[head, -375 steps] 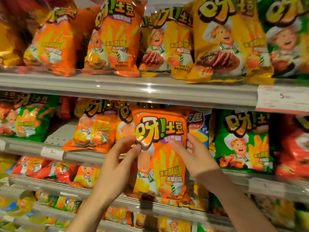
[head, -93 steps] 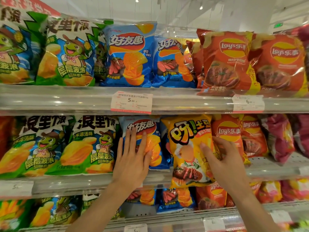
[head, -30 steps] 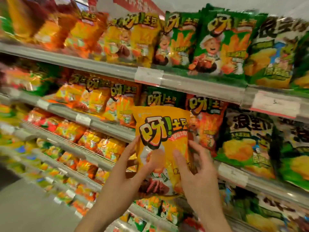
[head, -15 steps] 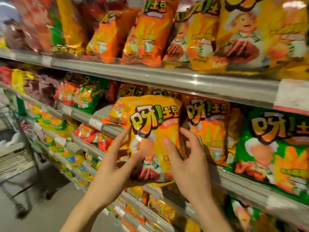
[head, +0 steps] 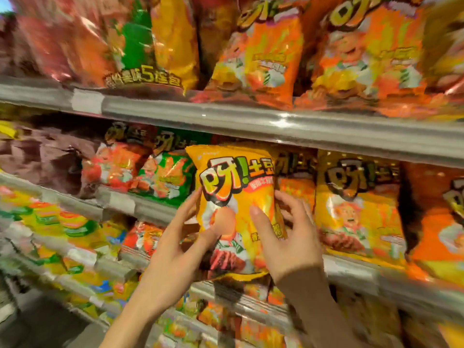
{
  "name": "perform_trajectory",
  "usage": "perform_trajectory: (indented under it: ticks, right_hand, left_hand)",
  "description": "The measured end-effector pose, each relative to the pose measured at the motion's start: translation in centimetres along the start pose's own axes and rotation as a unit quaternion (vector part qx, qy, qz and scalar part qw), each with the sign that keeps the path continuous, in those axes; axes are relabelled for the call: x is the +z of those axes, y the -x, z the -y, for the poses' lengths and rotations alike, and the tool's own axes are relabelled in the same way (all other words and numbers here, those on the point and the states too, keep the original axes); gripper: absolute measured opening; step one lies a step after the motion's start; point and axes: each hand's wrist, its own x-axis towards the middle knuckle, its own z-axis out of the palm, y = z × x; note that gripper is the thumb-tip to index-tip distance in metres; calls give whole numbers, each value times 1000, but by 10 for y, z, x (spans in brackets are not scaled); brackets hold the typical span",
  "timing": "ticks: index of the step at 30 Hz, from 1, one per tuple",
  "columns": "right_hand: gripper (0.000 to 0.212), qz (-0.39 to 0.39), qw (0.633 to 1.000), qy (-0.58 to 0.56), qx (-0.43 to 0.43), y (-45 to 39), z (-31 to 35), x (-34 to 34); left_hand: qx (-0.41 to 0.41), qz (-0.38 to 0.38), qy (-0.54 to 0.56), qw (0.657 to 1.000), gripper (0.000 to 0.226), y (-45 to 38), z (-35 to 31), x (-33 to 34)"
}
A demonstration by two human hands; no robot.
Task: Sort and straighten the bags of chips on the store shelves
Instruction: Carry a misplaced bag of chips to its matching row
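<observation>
I hold a yellow chip bag point(head: 234, 197) upright in front of the middle shelf, and both hands grip it. My left hand point(head: 180, 249) clasps its left edge and lower front, thumb across the picture. My right hand point(head: 288, 237) holds its right side, thumb on the front and fingers behind. Just to its right stands a matching yellow bag point(head: 356, 204) on the middle shelf point(head: 351, 271). Part of another bag point(head: 295, 177) shows behind the held one.
Orange bags point(head: 261, 59) line the top shelf point(head: 251, 121). A green bag point(head: 168, 177) and a red one point(head: 115, 164) sit left on the middle shelf, an orange bag point(head: 437, 222) far right. Lower shelves point(head: 82, 257) carry small packs. The view is blurred.
The view has swung closer to the shelf and slightly left. Both hands still hold the yellow bag, now nearer the matching yellow bag on the middle shelf.
</observation>
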Motion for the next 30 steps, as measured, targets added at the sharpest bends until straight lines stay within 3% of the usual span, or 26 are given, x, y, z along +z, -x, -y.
perform_trajectory:
  ticks: [5,10,14,25,30]
  right_hand:
    - [39,-62,997,20,36,0,18,75]
    - [53,-114,993,22,36,-12,27,121]
    - [53,-129,990,26,50,-33,32,137]
    - [59,-161,977,108,92,-53,22,156]
    - [55,-158,971,162,75,-56,15,161]
  left_hand:
    - [-20,90,-6,996,73,-53,27,-65]
    - [23,162,11,986,71,-103,46,-91]
    - [56,182,3,982,73,-134,51,-93]
    - [207,84,-191,956,54,-162,78,-85]
    - [294,23,-283,912,48,-173,87,-93]
